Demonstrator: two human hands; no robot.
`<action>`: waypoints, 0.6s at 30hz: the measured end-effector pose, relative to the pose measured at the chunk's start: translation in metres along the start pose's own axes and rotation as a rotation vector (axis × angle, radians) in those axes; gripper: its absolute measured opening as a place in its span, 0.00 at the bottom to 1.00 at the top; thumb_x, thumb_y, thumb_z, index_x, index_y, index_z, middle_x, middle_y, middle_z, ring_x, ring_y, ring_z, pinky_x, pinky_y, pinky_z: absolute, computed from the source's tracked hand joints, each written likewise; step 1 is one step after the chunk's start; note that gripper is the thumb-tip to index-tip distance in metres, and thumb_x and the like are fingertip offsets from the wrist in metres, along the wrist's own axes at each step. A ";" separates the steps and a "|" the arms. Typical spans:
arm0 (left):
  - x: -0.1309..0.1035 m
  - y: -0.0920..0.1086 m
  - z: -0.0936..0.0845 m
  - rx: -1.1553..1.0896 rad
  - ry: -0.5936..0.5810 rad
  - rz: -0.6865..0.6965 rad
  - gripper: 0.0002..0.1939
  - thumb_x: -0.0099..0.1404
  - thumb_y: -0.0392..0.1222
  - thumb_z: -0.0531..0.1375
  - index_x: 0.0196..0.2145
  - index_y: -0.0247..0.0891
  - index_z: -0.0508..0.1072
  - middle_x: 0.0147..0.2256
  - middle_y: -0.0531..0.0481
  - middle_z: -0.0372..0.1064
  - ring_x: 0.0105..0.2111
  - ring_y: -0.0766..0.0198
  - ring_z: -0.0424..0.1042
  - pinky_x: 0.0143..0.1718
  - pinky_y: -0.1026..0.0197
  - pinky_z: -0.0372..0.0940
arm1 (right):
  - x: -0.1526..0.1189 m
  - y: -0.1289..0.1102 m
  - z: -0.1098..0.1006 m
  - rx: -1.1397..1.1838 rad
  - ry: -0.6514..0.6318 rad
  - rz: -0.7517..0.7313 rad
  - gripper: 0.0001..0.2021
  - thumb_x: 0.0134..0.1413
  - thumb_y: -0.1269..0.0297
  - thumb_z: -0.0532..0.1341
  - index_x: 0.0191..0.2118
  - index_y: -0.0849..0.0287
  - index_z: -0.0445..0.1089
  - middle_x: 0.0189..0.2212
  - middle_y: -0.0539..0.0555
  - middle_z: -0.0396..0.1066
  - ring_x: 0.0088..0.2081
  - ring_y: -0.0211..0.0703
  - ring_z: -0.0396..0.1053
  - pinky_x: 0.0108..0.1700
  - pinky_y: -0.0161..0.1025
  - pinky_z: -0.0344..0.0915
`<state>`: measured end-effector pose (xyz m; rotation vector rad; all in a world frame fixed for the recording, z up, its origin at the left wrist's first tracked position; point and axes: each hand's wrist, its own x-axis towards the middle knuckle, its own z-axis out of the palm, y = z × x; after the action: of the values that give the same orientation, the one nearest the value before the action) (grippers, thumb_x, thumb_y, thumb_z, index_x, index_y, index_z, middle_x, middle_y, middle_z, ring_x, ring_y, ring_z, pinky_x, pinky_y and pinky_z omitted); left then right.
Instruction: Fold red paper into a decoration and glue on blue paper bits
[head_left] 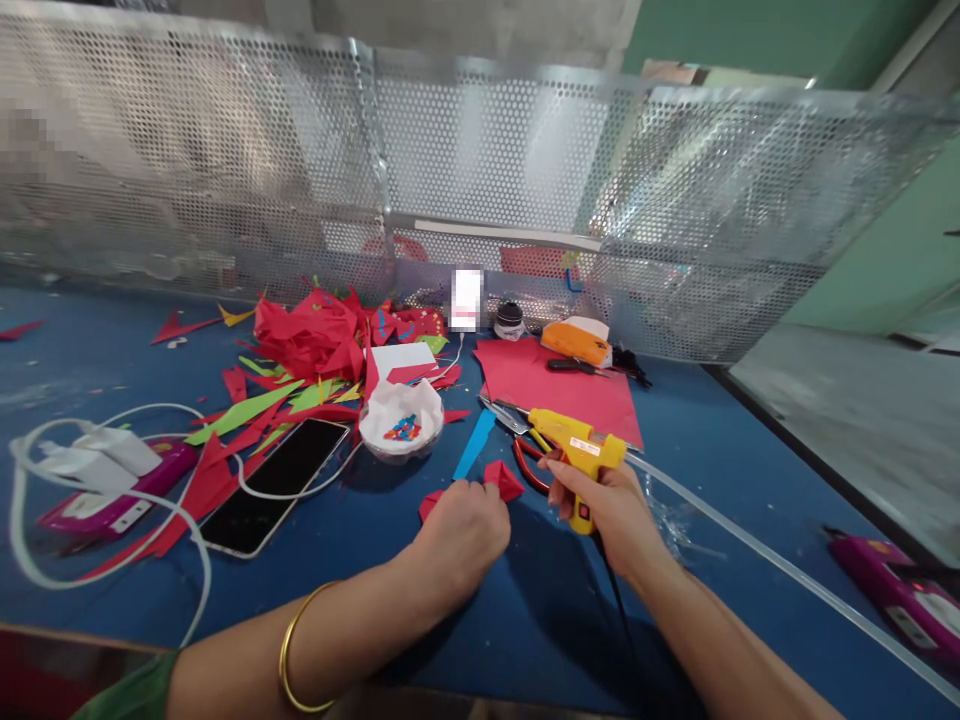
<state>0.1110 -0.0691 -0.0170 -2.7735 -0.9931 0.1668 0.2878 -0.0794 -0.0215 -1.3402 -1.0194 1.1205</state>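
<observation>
My left hand [463,530], with a gold bangle on its wrist, is closed on a folded red piece [504,481] whose ends stick out on both sides of the fingers. In my right hand [611,505] is a yellow glue gun [577,445], its nozzle pointing left and a long clear glue stick running out of its back. Scissors [529,460] with red handles lie under the nozzle. Beside them is a blue strip [474,444]. A bowl [402,420] lined with white paper holds small blue and red bits.
Red and green scraps [311,335] and a black phone [277,488] with white cables are at left. Behind the glue gun lie red sheets [517,372] and an orange cutter [576,342]. Purple power strips [892,590] sit at both sides; a perforated metal screen [495,150] stands behind.
</observation>
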 end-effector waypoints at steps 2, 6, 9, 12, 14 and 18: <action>0.000 -0.002 0.000 -0.008 0.021 0.001 0.09 0.61 0.25 0.57 0.35 0.30 0.77 0.31 0.40 0.76 0.31 0.54 0.76 0.27 0.57 0.64 | 0.000 0.000 0.000 0.002 0.001 -0.002 0.20 0.44 0.49 0.71 0.34 0.63 0.75 0.18 0.50 0.72 0.17 0.34 0.64 0.21 0.33 0.58; -0.002 -0.014 -0.005 -0.069 0.142 -0.046 0.09 0.61 0.26 0.56 0.32 0.31 0.76 0.30 0.40 0.76 0.29 0.54 0.75 0.32 0.54 0.65 | 0.000 -0.005 -0.001 0.009 0.028 -0.025 0.17 0.44 0.52 0.71 0.32 0.62 0.75 0.18 0.50 0.72 0.17 0.34 0.63 0.20 0.33 0.57; -0.007 -0.032 -0.015 -0.254 0.279 -0.112 0.11 0.63 0.29 0.55 0.35 0.34 0.78 0.32 0.44 0.77 0.33 0.56 0.76 0.38 0.54 0.66 | 0.000 -0.008 -0.003 0.042 0.082 -0.057 0.16 0.43 0.54 0.71 0.33 0.62 0.77 0.18 0.49 0.71 0.17 0.34 0.63 0.20 0.33 0.58; -0.011 -0.051 -0.026 -0.651 0.341 -0.155 0.13 0.64 0.33 0.56 0.40 0.39 0.80 0.38 0.48 0.80 0.38 0.59 0.78 0.39 0.57 0.68 | 0.001 -0.010 -0.006 0.053 0.120 -0.091 0.15 0.44 0.56 0.71 0.36 0.61 0.78 0.18 0.48 0.71 0.18 0.33 0.63 0.21 0.33 0.59; -0.012 -0.061 -0.032 -0.908 0.269 -0.179 0.11 0.63 0.37 0.58 0.38 0.39 0.80 0.37 0.50 0.81 0.37 0.60 0.78 0.40 0.58 0.69 | 0.001 -0.011 -0.008 0.044 0.112 -0.099 0.15 0.45 0.57 0.71 0.37 0.61 0.78 0.17 0.48 0.70 0.18 0.33 0.63 0.21 0.33 0.59; -0.007 -0.071 -0.033 -1.165 0.109 -0.180 0.12 0.61 0.42 0.60 0.38 0.38 0.81 0.36 0.49 0.81 0.35 0.60 0.77 0.40 0.59 0.69 | -0.002 -0.015 -0.007 0.011 0.039 -0.096 0.13 0.44 0.57 0.71 0.32 0.60 0.76 0.15 0.45 0.67 0.17 0.32 0.61 0.20 0.32 0.58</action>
<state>0.0671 -0.0244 0.0304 -3.5201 -1.6810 -0.8478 0.2943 -0.0818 -0.0061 -1.2862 -1.0368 1.0230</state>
